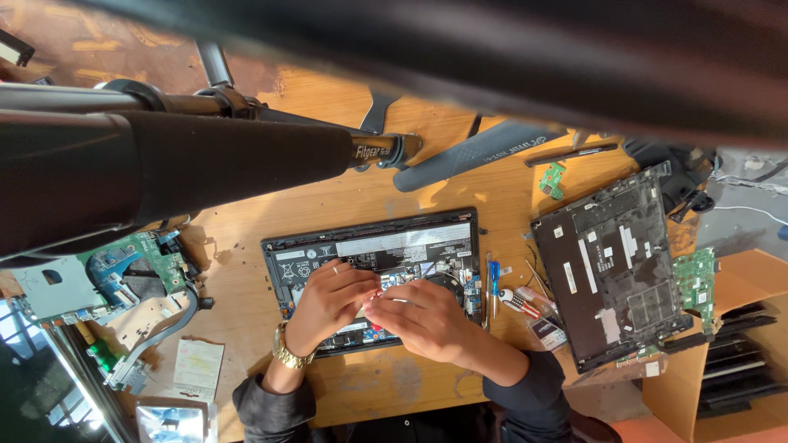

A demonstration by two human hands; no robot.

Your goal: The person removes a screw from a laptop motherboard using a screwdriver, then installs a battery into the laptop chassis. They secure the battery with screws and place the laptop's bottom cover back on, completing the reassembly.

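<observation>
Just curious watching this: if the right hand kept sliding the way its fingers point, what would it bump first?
Probably the left hand: the right hand points at it over the opened laptop, fingertips nearly meeting.

A worn wooden table (460, 193) carried an opened laptop (373, 246) at its middle, with a dark bottom cover (611, 271) lying well to the right of it, screwdrivers (513, 297) between the two, and a green circuit board (135, 262) off to its left.

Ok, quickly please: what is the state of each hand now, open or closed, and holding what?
Left hand: fingers curled, resting on the opened laptop; whether it grips anything cannot be told.
Right hand: fingers bent over the laptop's inside; any held part is hidden.
</observation>
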